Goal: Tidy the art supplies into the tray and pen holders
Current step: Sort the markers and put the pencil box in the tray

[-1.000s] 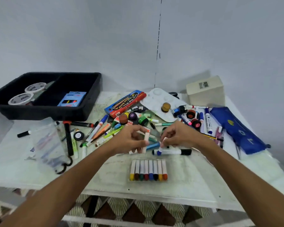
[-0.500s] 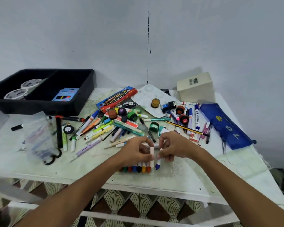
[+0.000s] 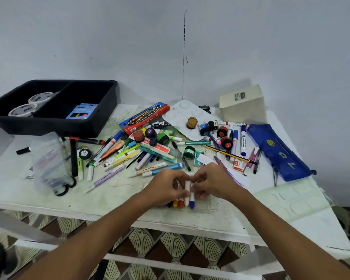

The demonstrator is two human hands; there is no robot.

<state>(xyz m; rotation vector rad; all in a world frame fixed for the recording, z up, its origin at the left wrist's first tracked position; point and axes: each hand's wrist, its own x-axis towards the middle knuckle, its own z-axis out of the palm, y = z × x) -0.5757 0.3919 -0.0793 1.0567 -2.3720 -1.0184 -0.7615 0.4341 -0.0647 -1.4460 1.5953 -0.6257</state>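
Just below the middle of the frame, both hands meet over a row of white-barrelled crayons with coloured tips (image 3: 181, 203) lying near the front edge of the worn white table (image 3: 101, 203). The left hand (image 3: 166, 187) has its fingers curled down over the row, with black, yellow and orange tips poking out beneath them. The right hand (image 3: 212, 183) has its fingers bent inward, pinching the blue-tipped white crayon (image 3: 192, 201) at the right end of the row; whether that crayon already lies flat with the others I cannot tell. Behind the hands, across the centre, spreads a loose heap of markers and pens (image 3: 125, 156), with small round paint pots among them. At the upper left sits a black two-compartment plastic tray (image 3: 55, 126): two white tape rolls (image 3: 31, 104) in its left compartment, a small blue box (image 3: 82, 111) in its right. A red-and-blue flat pencil box (image 3: 143, 117) lies just right of the tray, beside a white plastic paint palette (image 3: 182, 118). A cream rectangular box (image 3: 242, 105) stands by the wall at the upper right, and a blue fabric pencil pouch (image 3: 277, 151) lies at the right. A clear plastic bag (image 3: 49, 164) rests at the left.
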